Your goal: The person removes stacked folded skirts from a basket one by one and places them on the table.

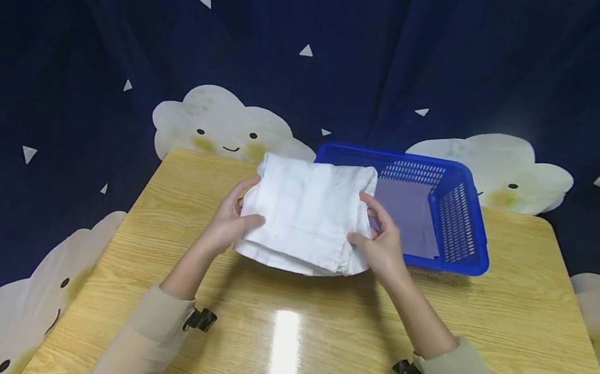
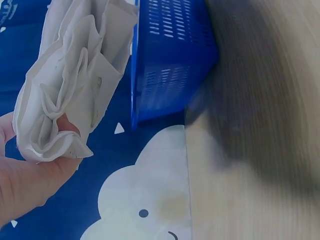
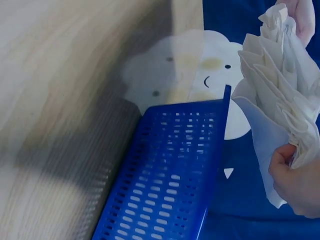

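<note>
A folded white cloth (image 1: 307,215) is held up off the table between both hands, partly in front of a blue basket (image 1: 472,262). My left hand (image 1: 232,218) grips its left edge, thumb on the upper face. At the right edge, my right hand (image 1: 383,240) pinches it in the same way. In the left wrist view the cloth (image 2: 60,95) shows several bunched layers at its side, with the left hand (image 2: 35,185) around them. The right wrist view shows the layered cloth (image 3: 280,80) and the right hand (image 3: 297,185) pinching its lower part.
The basket, with perforated walls, stands at the back right of the wooden table (image 1: 520,330). A flat pale sheet (image 1: 406,211) lies on its bottom. Behind the table hangs a dark blue curtain (image 1: 363,25) with white triangles and smiling clouds.
</note>
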Action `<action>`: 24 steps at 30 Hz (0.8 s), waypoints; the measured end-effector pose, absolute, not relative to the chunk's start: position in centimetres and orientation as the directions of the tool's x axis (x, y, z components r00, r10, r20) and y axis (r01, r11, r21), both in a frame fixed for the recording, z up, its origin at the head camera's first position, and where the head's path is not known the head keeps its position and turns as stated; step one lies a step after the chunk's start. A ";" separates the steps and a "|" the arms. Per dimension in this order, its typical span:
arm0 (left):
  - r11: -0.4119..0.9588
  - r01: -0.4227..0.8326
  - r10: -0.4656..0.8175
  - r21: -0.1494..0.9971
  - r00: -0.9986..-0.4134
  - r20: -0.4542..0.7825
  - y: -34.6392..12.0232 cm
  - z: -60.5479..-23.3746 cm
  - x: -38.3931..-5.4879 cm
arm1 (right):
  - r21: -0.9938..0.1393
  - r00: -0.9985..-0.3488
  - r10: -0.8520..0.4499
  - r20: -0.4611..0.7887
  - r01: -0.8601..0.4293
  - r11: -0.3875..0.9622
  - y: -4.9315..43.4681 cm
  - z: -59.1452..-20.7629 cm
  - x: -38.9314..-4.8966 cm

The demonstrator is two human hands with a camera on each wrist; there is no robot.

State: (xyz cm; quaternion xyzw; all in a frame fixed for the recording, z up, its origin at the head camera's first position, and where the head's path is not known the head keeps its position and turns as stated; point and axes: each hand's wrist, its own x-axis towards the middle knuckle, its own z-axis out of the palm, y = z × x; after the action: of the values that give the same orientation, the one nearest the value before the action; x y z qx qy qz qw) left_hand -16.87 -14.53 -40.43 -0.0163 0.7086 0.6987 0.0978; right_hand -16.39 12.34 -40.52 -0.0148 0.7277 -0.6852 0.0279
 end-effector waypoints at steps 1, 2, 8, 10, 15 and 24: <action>0.023 -0.160 0.115 0.987 -0.980 -0.161 -14.7 -40.5 -16.7 | -0.998 -0.998 -0.059 -0.016 0.013 0.061 12.2 -40.6 -16.2; 0.023 -0.157 0.115 0.987 -0.981 -0.159 -14.8 -40.5 -16.6 | -0.998 -0.998 -0.059 -0.013 0.009 0.062 12.0 -40.6 -16.1; 0.040 -0.149 0.116 0.988 -0.981 -0.153 -15.8 -40.6 -15.8 | -0.998 -0.997 -0.078 -0.009 0.005 0.057 11.1 -41.0 -15.3; 0.049 -0.150 0.115 0.987 -0.981 -0.155 -16.1 -40.7 -15.5 | -0.998 -0.997 -0.083 -0.006 0.001 0.057 10.8 -41.0 -15.1; 0.061 -0.133 0.124 0.989 -0.982 -0.139 -16.8 -40.9 -15.0 | -0.999 -0.997 -0.081 0.002 -0.005 0.046 10.2 -41.2 -14.6; 0.059 -0.124 0.135 0.991 -0.982 -0.131 -18.1 -41.4 -14.2 | -0.999 -0.996 -0.087 0.000 -0.003 0.038 9.2 -41.7 -13.7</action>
State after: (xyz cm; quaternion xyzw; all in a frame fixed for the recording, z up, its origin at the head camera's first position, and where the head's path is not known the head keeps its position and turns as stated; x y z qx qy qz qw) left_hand -14.24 -18.10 -41.44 0.0040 0.7214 0.6860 0.0945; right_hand -13.66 9.20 -41.68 -0.0311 0.7198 -0.6929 0.0302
